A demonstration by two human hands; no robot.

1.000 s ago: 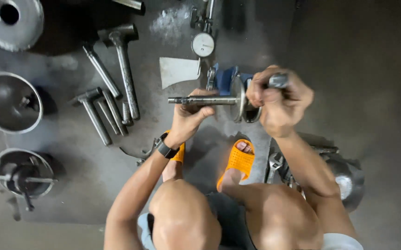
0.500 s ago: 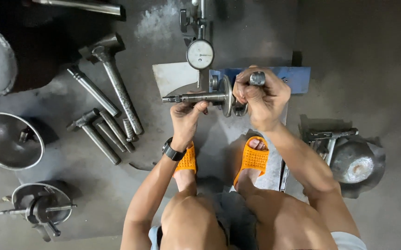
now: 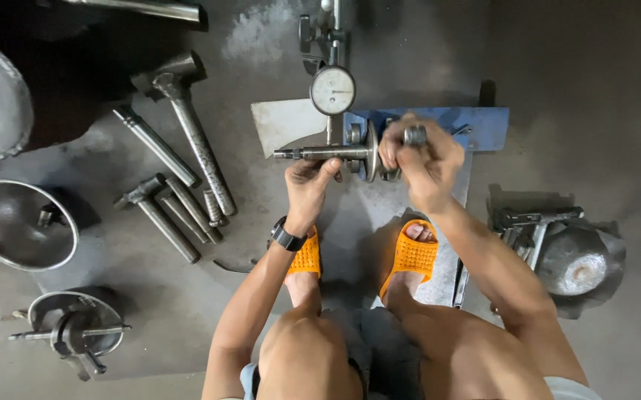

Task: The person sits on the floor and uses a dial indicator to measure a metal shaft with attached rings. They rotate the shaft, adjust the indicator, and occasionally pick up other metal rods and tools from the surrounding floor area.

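Steel fills my grip: one flanged shaft [image 3: 335, 153] lies level across the blue fixture [image 3: 476, 126], just below the one dial gauge [image 3: 333, 90]. My left hand [image 3: 309, 185] cups the thin end of the shaft from beneath, fingers curled up around it. My right hand [image 3: 420, 159] is closed tight round the thick end, right of the round flange, with the knob tip showing above my knuckles. Taking the gauge as my mark: left of it lie about five loose shafts [image 3: 176, 185] in a scatter on the floor, some with heavy heads. Further left sit three round metal bowls [image 3: 21, 222], one of them with a shaft fitted in it. Right and below the gauge rests one more domed part [image 3: 576, 259]. Below the gauge are my two orange sandals [image 3: 409, 255], with one black watch [image 3: 287, 238] on my left wrist.
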